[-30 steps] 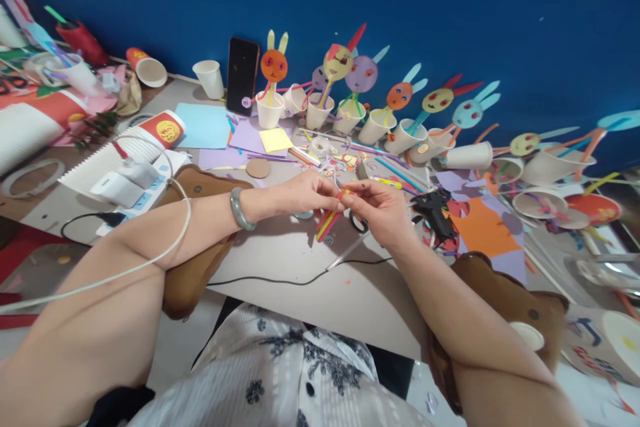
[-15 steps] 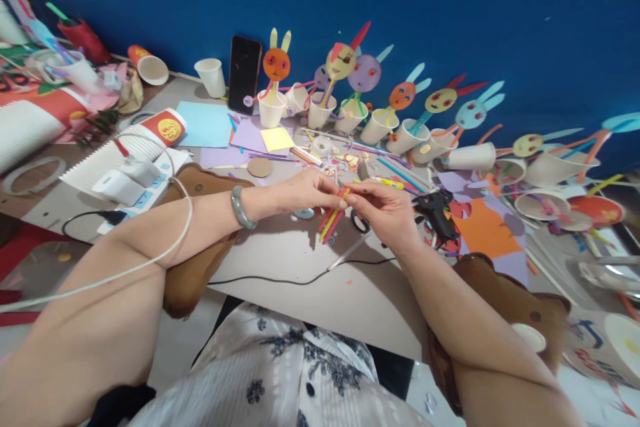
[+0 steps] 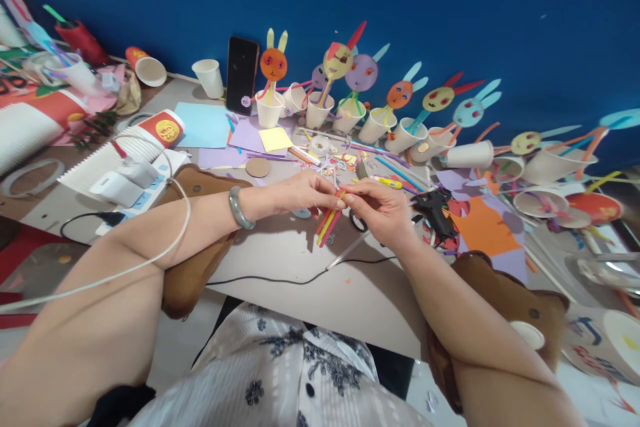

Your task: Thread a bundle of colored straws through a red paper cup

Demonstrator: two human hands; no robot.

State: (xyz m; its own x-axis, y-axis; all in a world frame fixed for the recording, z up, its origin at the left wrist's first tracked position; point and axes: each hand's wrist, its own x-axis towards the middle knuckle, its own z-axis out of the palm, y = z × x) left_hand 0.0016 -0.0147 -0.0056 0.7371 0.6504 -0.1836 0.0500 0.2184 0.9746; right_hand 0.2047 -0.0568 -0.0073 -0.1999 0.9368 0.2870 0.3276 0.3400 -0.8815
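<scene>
Close together above the table, both hands pinch a small bundle of red, yellow and pink strips [image 3: 328, 227], whose loose ends hang down below the fingers. My left hand [image 3: 313, 192], with a grey-green bangle on its wrist, grips the bundle from the left, fingers closed. From the right, my right hand [image 3: 383, 210] holds its upper end between thumb and fingers. The fingers hide that upper end. Black scissors handles [image 3: 357, 221] lie just under my right hand.
Rabbit-faced figures in paper cups [image 3: 270, 109] line the blue wall. A black glue gun [image 3: 434, 213] lies at right, beside orange paper [image 3: 485, 223]. White chargers on a power strip [image 3: 117, 188] sit left. A black cable [image 3: 280, 279] crosses the front.
Both hands keep the bundle pinched, with only a slight shift of the fingers. The whole view has moved a little.
</scene>
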